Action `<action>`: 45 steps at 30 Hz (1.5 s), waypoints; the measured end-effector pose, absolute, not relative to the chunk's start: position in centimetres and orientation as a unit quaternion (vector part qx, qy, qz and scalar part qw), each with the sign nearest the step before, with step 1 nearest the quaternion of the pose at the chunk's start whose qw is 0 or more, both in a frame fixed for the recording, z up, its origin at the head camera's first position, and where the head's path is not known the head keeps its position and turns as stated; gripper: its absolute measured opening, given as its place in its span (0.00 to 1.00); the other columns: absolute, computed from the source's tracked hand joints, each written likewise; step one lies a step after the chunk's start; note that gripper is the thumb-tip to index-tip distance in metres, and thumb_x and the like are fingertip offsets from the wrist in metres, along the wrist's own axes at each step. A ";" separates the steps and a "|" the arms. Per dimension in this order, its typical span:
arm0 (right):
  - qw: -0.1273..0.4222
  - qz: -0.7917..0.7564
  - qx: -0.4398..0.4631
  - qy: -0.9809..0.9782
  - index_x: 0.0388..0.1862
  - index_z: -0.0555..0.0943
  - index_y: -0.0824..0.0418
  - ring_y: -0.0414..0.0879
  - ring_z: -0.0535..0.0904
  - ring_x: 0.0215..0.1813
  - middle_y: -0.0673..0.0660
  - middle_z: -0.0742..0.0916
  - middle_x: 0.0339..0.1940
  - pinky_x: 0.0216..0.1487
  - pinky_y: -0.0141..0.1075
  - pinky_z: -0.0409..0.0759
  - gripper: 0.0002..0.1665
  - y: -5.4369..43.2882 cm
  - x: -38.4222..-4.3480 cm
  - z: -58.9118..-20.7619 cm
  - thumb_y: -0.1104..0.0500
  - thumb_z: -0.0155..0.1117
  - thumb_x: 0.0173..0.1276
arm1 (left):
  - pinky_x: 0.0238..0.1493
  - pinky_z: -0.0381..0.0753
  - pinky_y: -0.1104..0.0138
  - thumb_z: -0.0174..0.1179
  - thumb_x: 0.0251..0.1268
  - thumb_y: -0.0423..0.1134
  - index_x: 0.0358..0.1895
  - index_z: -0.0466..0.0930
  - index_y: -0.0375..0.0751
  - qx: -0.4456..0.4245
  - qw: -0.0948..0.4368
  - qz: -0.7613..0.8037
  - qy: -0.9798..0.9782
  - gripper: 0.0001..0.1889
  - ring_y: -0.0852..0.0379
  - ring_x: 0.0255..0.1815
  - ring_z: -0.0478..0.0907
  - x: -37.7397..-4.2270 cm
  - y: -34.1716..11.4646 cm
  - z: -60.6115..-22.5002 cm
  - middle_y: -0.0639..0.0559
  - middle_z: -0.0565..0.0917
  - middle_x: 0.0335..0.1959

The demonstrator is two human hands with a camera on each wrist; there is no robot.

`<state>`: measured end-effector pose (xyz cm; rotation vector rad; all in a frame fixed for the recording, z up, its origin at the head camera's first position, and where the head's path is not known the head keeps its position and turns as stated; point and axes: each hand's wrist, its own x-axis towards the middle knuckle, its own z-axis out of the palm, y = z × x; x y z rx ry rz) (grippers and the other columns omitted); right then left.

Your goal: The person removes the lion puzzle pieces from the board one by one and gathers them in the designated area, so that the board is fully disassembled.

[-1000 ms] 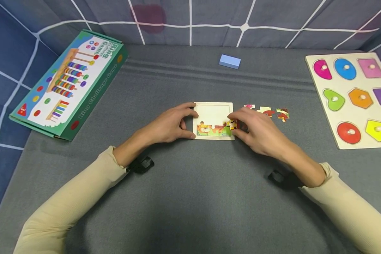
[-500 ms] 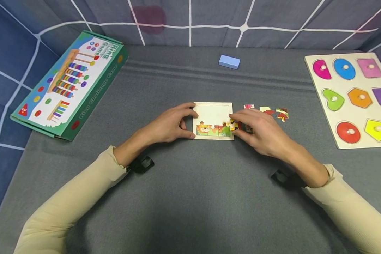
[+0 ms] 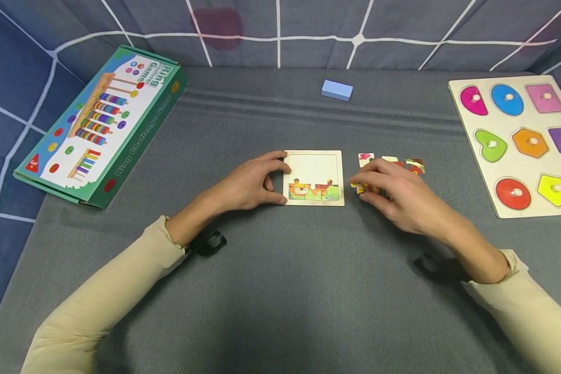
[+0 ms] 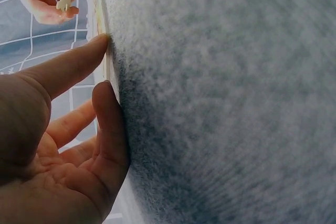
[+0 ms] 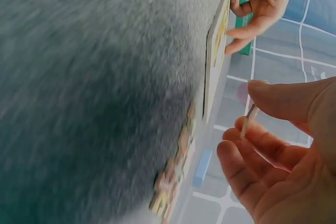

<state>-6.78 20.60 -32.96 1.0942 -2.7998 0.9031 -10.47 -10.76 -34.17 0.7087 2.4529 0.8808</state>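
Note:
A small wooden puzzle tray [image 3: 314, 167] lies flat at mid-table, a row of picture pieces [image 3: 304, 192] along its near side and bare wood above. My left hand [image 3: 249, 183] holds the tray's left edge, index finger at the far corner and thumb at the near one. To the right of the tray, my right hand [image 3: 404, 197] pinches a jigsaw piece [image 3: 357, 188] between thumb and fingers. The right wrist view shows that piece [image 5: 249, 121] edge-on, held up off the table. Beyond the right hand lie loose jigsaw pieces [image 3: 366, 158], partly hidden by its fingers.
A green ring game box [image 3: 107, 124] stands at the back left. A blue block [image 3: 337, 90] lies near the back wall. On the right is a wooden shape board [image 3: 505, 174] with coloured knobbed shapes. Grey cloth covers the table up to a grid-patterned curtain [image 3: 243, 49].
My right hand has drawn back rightward from the tray's right edge, still pinching the jigsaw piece and showing it at another angle. The left hand and tray have stayed put.

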 end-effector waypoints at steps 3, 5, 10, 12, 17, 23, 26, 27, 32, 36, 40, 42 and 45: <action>0.000 0.275 0.341 -0.899 0.51 0.85 0.58 0.45 0.78 0.44 0.51 0.83 0.47 0.43 0.43 0.70 0.19 21.4 -6.6 -32.7 0.70 0.71 0.60 | 0.56 0.71 0.57 0.74 0.56 0.39 0.63 0.76 0.37 0.256 0.218 0.318 0.887 0.30 0.60 0.33 0.79 -10.5 -10.8 -34.2 0.45 0.60 0.76; 0.001 0.264 0.335 -0.905 0.51 0.85 0.59 0.46 0.79 0.44 0.52 0.83 0.47 0.43 0.46 0.71 0.20 21.9 -6.5 -32.5 0.70 0.72 0.59 | 0.56 0.71 0.57 0.74 0.57 0.39 0.63 0.76 0.37 0.256 0.218 0.318 0.886 0.30 0.60 0.33 0.79 -10.5 -10.7 -34.2 0.45 0.60 0.76; 0.001 0.236 0.305 -0.923 0.53 0.84 0.59 0.48 0.79 0.42 0.54 0.84 0.48 0.39 0.48 0.71 0.24 23.0 -6.2 -32.0 0.71 0.74 0.56 | 0.55 0.72 0.57 0.74 0.56 0.39 0.63 0.76 0.37 0.254 0.221 0.322 0.885 0.30 0.60 0.33 0.79 -10.5 -10.7 -34.2 0.45 0.59 0.76; 0.001 0.230 0.293 -0.928 0.53 0.85 0.59 0.49 0.79 0.42 0.55 0.84 0.49 0.38 0.48 0.71 0.25 23.5 -6.1 -31.9 0.71 0.75 0.55 | 0.54 0.72 0.57 0.74 0.56 0.39 0.63 0.76 0.37 0.254 0.220 0.322 0.885 0.30 0.60 0.33 0.79 -10.5 -10.8 -34.2 0.45 0.59 0.76; 0.004 0.217 0.276 -0.936 0.53 0.85 0.59 0.46 0.75 0.36 0.55 0.83 0.45 0.34 0.43 0.67 0.27 24.7 -5.8 -32.0 0.71 0.77 0.53 | 0.54 0.72 0.57 0.74 0.56 0.39 0.63 0.76 0.37 0.255 0.218 0.319 0.886 0.30 0.60 0.34 0.79 -10.5 -10.8 -34.2 0.45 0.59 0.76; 0.001 0.208 0.244 -0.947 0.52 0.85 0.60 0.47 0.76 0.37 0.55 0.83 0.46 0.35 0.40 0.68 0.26 26.1 -5.6 -32.3 0.72 0.76 0.52 | 0.55 0.71 0.57 0.74 0.57 0.40 0.63 0.76 0.38 0.256 0.216 0.316 0.888 0.30 0.60 0.34 0.79 -10.4 -10.7 -34.2 0.45 0.60 0.76; 0.002 0.212 0.230 -0.950 0.52 0.85 0.61 0.48 0.76 0.37 0.56 0.83 0.46 0.36 0.38 0.66 0.26 26.7 -5.6 -32.4 0.72 0.76 0.52 | 0.55 0.71 0.57 0.74 0.56 0.40 0.63 0.76 0.38 0.254 0.218 0.318 0.887 0.30 0.60 0.33 0.79 -10.4 -10.8 -34.2 0.45 0.60 0.76; 0.002 0.212 0.225 -0.951 0.52 0.85 0.60 0.47 0.74 0.37 0.56 0.82 0.45 0.36 0.37 0.65 0.26 26.9 -5.6 -32.5 0.72 0.76 0.52 | 0.55 0.71 0.57 0.74 0.56 0.40 0.63 0.76 0.38 0.254 0.217 0.319 0.887 0.30 0.60 0.33 0.79 -10.4 -10.8 -34.2 0.45 0.60 0.76; -0.016 0.196 0.214 -0.957 0.52 0.85 0.61 0.48 0.73 0.35 0.57 0.80 0.42 0.33 0.40 0.66 0.25 27.6 -5.6 -32.8 0.71 0.76 0.53 | 0.56 0.71 0.57 0.74 0.56 0.39 0.63 0.76 0.38 0.254 0.216 0.321 0.886 0.30 0.60 0.33 0.79 -10.4 -10.8 -34.2 0.45 0.60 0.75; -0.032 0.184 0.209 -0.960 0.52 0.85 0.61 0.51 0.75 0.36 0.59 0.81 0.43 0.33 0.45 0.68 0.24 27.9 -5.6 -33.1 0.71 0.75 0.54 | 0.56 0.71 0.57 0.74 0.56 0.40 0.63 0.76 0.38 0.255 0.215 0.316 0.888 0.30 0.60 0.33 0.79 -10.4 -10.8 -34.3 0.46 0.60 0.75; -0.042 0.172 0.211 -0.961 0.52 0.85 0.62 0.52 0.75 0.35 0.60 0.82 0.43 0.32 0.46 0.68 0.24 28.1 -5.6 -33.3 0.70 0.76 0.54 | 0.54 0.72 0.58 0.74 0.57 0.40 0.63 0.76 0.38 0.255 0.215 0.315 0.889 0.30 0.60 0.34 0.79 -10.4 -10.8 -34.3 0.46 0.60 0.76; -0.045 0.166 0.211 -0.962 0.52 0.85 0.62 0.52 0.75 0.35 0.61 0.82 0.43 0.32 0.46 0.68 0.24 28.1 -5.7 -33.4 0.70 0.75 0.54 | 0.54 0.72 0.58 0.74 0.57 0.40 0.63 0.76 0.38 0.254 0.216 0.315 0.888 0.30 0.60 0.34 0.79 -10.4 -10.8 -34.3 0.46 0.60 0.76; -0.047 0.159 0.211 -0.963 0.52 0.85 0.62 0.52 0.75 0.35 0.62 0.81 0.43 0.32 0.46 0.68 0.23 28.1 -5.7 -33.5 0.70 0.75 0.55 | 0.54 0.72 0.58 0.74 0.57 0.40 0.63 0.76 0.39 0.253 0.217 0.315 0.888 0.29 0.60 0.34 0.79 -10.4 -10.7 -34.2 0.46 0.60 0.76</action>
